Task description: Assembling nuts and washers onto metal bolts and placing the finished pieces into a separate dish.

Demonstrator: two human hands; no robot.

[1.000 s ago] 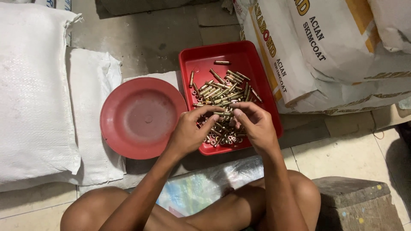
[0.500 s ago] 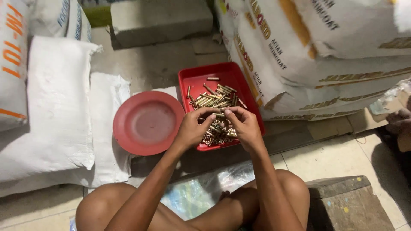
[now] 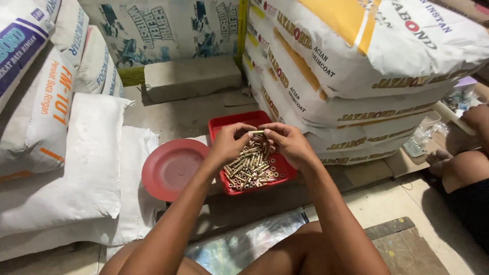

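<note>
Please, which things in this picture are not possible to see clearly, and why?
- Small brass piece, head view: the fingers of the left hand and right hand cover most of it.
- Red tray: hands and brass parts hide much of the inside.
- Second person: cut off by the right edge.
- Red plate: near rim hidden by the left forearm.

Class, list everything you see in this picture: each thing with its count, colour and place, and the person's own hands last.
Rectangular red plastic tray: one, centre, holding small brass-coloured metal tubes, too many to count.
Round red plastic plate: one, beside the tray.
Large printed sacks: several, white, stacked right and left.
Grey concrete block: one, behind the tray.
Another person's leg: far right.
Left hand and right hand: together pinching one tube above the tray.
</note>
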